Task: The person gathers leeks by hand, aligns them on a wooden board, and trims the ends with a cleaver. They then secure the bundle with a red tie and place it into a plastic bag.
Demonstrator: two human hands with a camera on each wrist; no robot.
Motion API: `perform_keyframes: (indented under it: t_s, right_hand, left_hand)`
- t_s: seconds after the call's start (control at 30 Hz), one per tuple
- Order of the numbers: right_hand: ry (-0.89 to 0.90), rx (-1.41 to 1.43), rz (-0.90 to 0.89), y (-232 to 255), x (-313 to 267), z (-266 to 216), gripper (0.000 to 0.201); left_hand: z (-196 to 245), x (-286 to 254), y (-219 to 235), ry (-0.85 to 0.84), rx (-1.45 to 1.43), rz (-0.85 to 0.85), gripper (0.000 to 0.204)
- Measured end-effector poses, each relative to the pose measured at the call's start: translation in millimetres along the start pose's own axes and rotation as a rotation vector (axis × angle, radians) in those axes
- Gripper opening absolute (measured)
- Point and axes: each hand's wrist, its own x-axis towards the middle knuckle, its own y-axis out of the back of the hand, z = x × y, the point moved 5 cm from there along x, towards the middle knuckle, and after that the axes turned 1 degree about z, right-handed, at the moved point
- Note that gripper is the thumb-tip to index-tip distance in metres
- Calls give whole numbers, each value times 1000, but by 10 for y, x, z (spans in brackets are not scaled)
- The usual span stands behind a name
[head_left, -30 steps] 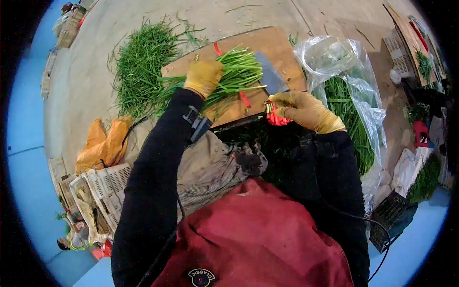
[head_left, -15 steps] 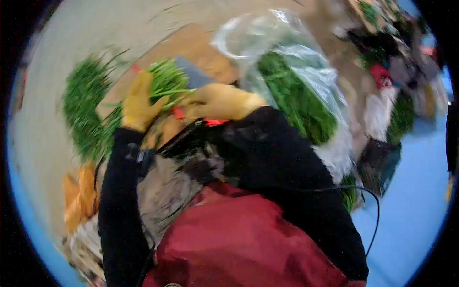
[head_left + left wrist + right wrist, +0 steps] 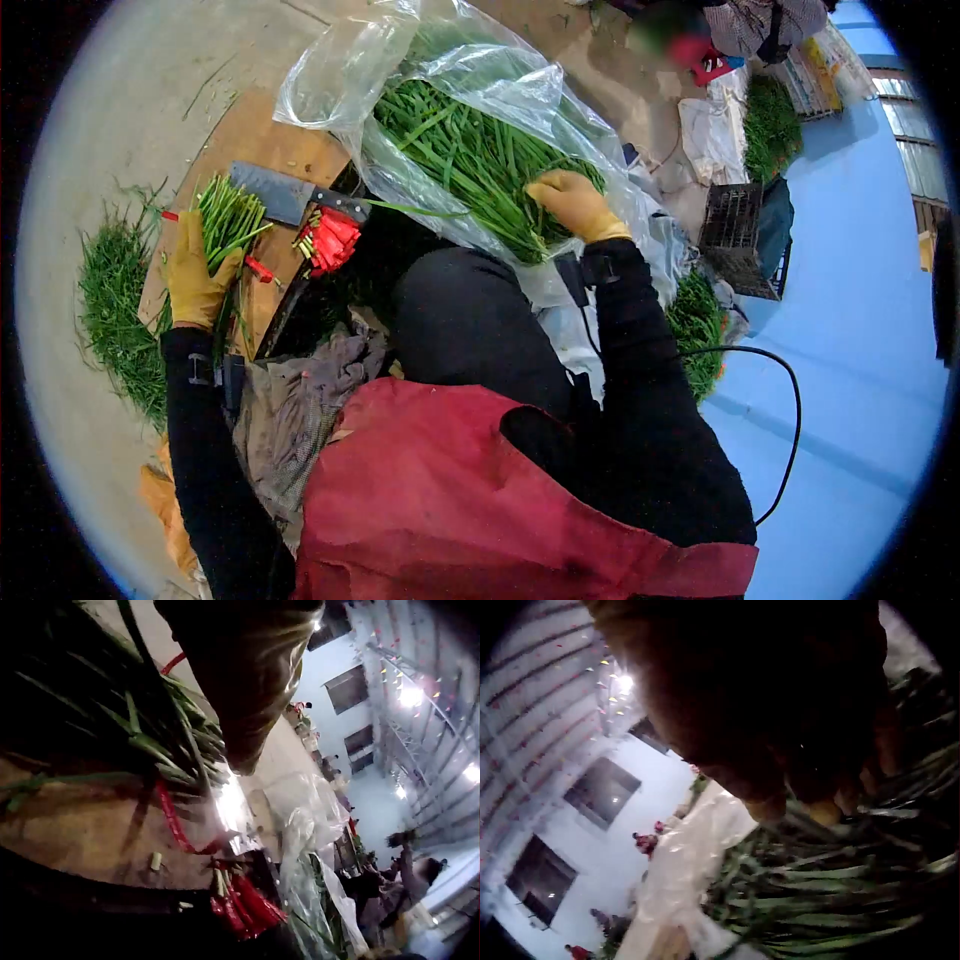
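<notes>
My left hand (image 3: 195,282) lies against a bunch of green stalks (image 3: 228,215) on the wooden board (image 3: 215,150), fingers extended along its side. In the left wrist view that hand (image 3: 247,682) is a dark shape above the stalks (image 3: 150,742). A cleaver (image 3: 270,190) lies beside the bunch, its dark handle near several red strips (image 3: 330,240). My right hand (image 3: 578,205) has bent fingers at the long green leaves (image 3: 460,150) inside a clear plastic bag (image 3: 335,75). In the right wrist view its fingertips (image 3: 825,813) grip among the leaves (image 3: 810,892).
Loose greens (image 3: 120,310) lie on the floor left of the board. A grey cloth (image 3: 290,405) is beside my leg (image 3: 480,320). On the right stand a dark crate (image 3: 735,240) and more greens (image 3: 695,320). Another person (image 3: 765,25) is at the upper right.
The head view has swung right. My right hand has moved from beside the board and red strips to the leaves in the bag. My left hand has shifted from over the bunch to its side.
</notes>
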Motion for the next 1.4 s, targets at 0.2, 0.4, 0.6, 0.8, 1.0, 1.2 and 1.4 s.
perform_keyframes:
  t_s: [0.2, 0.4, 0.6, 0.8, 1.0, 1.2, 1.4]
  right_hand:
    - [-166, -60, -65, -451, -235, 638, 58]
    - [-83, -246, -146, -813, -149, 584, 72]
    - [-29, -304, -127, -822, -131, 418, 59]
    - [-67, -337, -137, -939, -159, 385, 57]
    - [-43, -338, -65, -860, -288, 283, 43]
    - [-94, -398, -69, -984, -263, 347, 54]
    - [-2, -454, -77, -1110, 5, 642, 45]
  left_hand:
    - [523, 144, 147, -69, -244, 15, 77]
    - [985, -18, 379, 57, -783, -19, 74]
    - [1136, -152, 531, 56, -657, 14, 77]
    - [835, -323, 170, 74, -570, 29, 82]
    - [872, -334, 292, 204, -642, -13, 75]
    - [861, -310, 319, 267, -727, -27, 73]
    - [1233, -99, 240, 102, -715, -52, 46]
